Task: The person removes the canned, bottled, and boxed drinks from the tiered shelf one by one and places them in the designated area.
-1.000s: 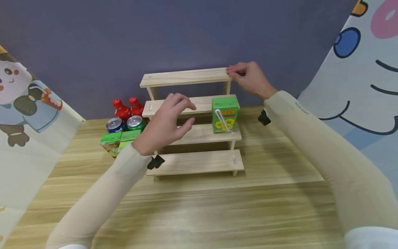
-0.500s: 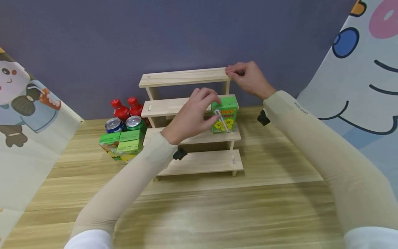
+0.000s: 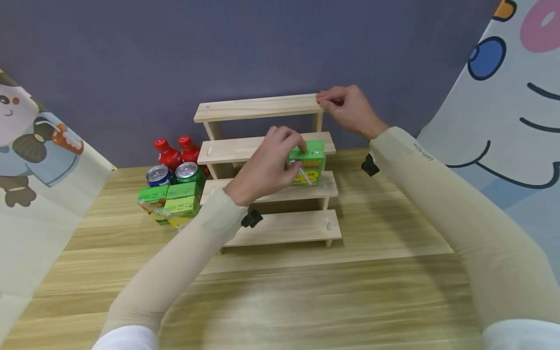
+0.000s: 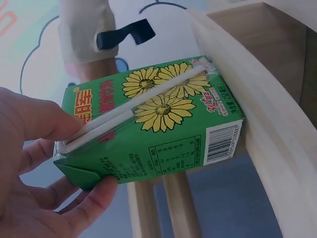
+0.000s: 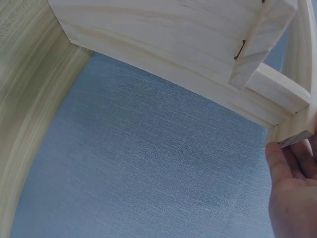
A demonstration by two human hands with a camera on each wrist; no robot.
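Note:
My left hand (image 3: pixel 267 167) grips a green drink carton (image 3: pixel 314 163) with yellow flowers and a white straw on its front. In the left wrist view the thumb presses the straw end of the carton (image 4: pixel 163 119), and the other fingers curl behind it. The carton is at the second-lowest step of a wooden stepped shelf (image 3: pixel 271 228), towards the right; whether it touches that step cannot be made out. My right hand (image 3: pixel 350 109) holds the right end of the top board (image 3: pixel 258 108), with thumb and fingers at its edge in the right wrist view.
Left of the shelf stand two red-capped bottles (image 3: pixel 167 154), a blue can (image 3: pixel 159 176), a green can (image 3: pixel 188 172) and several green cartons (image 3: pixel 181 206). A dark wall (image 3: pixel 262 48) rises behind. Printed cartoon panels (image 3: pixel 494 97) flank the wooden table (image 3: pixel 280 301).
My left hand has moved right to the carton and taken hold of it. The carton has shifted slightly left. My right hand stays at the top board's end.

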